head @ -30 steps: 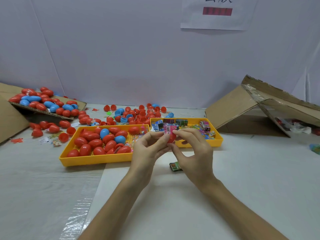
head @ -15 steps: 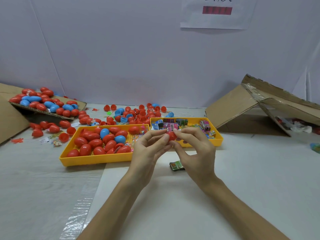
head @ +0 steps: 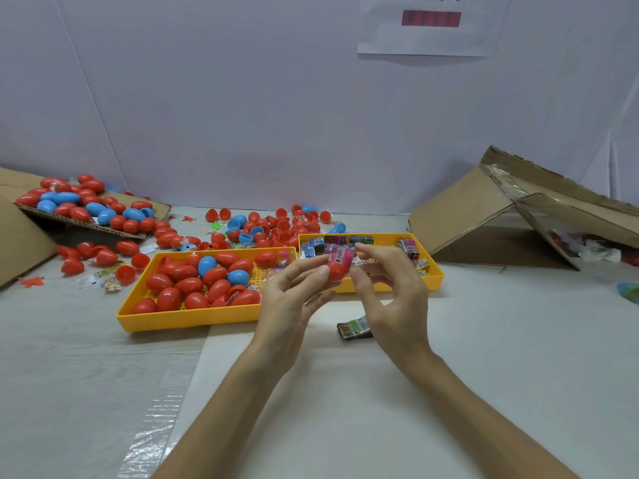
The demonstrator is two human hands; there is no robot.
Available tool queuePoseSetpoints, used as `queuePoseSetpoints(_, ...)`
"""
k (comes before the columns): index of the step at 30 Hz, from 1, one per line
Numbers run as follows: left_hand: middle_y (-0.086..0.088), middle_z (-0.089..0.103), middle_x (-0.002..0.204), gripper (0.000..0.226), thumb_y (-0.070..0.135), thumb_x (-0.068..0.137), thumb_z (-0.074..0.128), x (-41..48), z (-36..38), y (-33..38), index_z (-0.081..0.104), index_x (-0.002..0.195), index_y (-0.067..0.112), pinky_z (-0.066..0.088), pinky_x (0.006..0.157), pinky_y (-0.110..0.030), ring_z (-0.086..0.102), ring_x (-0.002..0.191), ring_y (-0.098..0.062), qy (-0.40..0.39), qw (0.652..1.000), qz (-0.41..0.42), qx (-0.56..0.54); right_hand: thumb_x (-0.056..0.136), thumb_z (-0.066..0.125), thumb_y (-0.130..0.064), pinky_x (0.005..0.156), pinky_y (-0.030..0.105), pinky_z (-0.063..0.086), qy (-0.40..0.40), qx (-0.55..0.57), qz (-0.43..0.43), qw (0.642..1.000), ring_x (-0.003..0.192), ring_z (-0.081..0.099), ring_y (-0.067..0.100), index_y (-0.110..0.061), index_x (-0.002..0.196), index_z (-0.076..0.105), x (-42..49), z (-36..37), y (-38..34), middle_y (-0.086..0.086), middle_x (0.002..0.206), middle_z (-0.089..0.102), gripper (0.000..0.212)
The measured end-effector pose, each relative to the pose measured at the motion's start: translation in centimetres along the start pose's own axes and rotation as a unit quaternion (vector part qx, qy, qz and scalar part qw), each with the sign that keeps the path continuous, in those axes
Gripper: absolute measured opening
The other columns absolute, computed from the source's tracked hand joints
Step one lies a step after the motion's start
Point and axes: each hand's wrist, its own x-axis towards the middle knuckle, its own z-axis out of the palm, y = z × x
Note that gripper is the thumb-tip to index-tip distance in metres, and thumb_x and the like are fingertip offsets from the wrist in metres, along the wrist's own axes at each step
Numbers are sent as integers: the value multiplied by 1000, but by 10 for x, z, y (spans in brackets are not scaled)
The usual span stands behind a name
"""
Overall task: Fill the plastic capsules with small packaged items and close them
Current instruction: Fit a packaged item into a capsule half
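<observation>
My left hand [head: 294, 299] pinches a red capsule half [head: 336, 272] between thumb and fingers, above the table in front of the trays. A pink packaged item [head: 340, 255] sticks up out of that half. My right hand [head: 390, 288] is just to its right with fingers loosely curved, the index tip at the packet's top corner and the thumb beside the capsule. A green packet [head: 354, 328] lies on the table under my hands. The right yellow tray [head: 434, 281] holds several small packets.
The left yellow tray [head: 186, 316] holds red and blue capsules. Loose capsules and halves [head: 273, 224] lie behind the trays and on a cardboard flap [head: 157, 209] at the far left. A collapsed cardboard box [head: 484, 216] stands at the right.
My right hand has loosened and drawn slightly right of the capsule, which it was gripping together with the left. The pink packet now shows standing out of the red half.
</observation>
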Motion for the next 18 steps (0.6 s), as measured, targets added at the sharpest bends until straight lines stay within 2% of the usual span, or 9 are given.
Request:
queuePoseSetpoints(2, -4, 78, 103, 23, 19, 85, 71, 0, 0, -1, 77, 106, 16, 58, 74, -23, 74, 96, -18, 0, 1000, 4, 25, 95, 66, -23, 78, 22, 55, 3, 39, 53, 998, 93, 69, 16, -19, 115, 70, 3, -1, 0, -6, 107, 66, 21)
queuePoseSetpoints(5, 1, 78, 101, 18, 12, 94, 67, 0, 0, -2, 81, 99, 23, 57, 73, -21, 73, 96, -14, 7, 997, 18, 70, 92, 70, -15, 74, 29, 56, -35, 92, 113, 989, 88, 70, 19, -21, 98, 73, 8, -5, 4, -5, 97, 70, 9)
queuePoseSetpoints(9, 8, 78, 101, 22, 14, 96, 65, 1, -1, -4, 81, 97, 29, 58, 75, -22, 72, 99, -10, 7, 993, 36, 114, 89, 74, -8, 70, 27, 57, -49, 127, 154, 979, 81, 71, 16, -20, 89, 73, 11, -8, 6, -3, 90, 73, 11)
queuePoseSetpoints(13, 6, 77, 106, 22, 16, 91, 72, 2, -1, -6, 77, 111, 25, 59, 83, -24, 71, 103, -10, -9, 989, 44, 144, 85, 75, -19, 72, 32, 58, -49, 146, 178, 972, 81, 71, 18, -19, 88, 72, 12, -9, 6, -4, 85, 74, 4)
queuePoseSetpoints(18, 12, 77, 101, 26, 14, 88, 76, 3, -3, -8, 77, 101, 36, 59, 82, -25, 70, 98, -8, 13, 980, 70, 185, 81, 72, -26, 70, 23, 53, -62, 160, 201, 964, 79, 67, 14, -18, 86, 72, 14, -10, 7, 0, 89, 72, 9)
